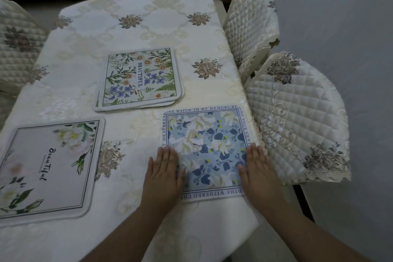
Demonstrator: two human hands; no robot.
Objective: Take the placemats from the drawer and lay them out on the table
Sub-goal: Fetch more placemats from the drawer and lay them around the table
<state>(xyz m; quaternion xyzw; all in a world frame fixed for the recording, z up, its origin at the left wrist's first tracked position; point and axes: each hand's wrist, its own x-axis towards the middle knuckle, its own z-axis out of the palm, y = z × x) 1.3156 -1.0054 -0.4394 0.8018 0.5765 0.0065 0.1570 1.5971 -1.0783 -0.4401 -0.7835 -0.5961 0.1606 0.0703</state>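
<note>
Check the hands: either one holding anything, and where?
Nothing is gripped. Left hand and right hand lie flat, palms down, on the blue floral placemat, one along each side edge.

White placemat (45, 168) cut off by left edge; stack (139, 80) count unclear.

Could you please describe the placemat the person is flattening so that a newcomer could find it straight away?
On the table, look at its near right edge, beside the quilted chair cover. The blue floral placemat lies there under both flat hands. It alone has capital lettering around its border.
</note>
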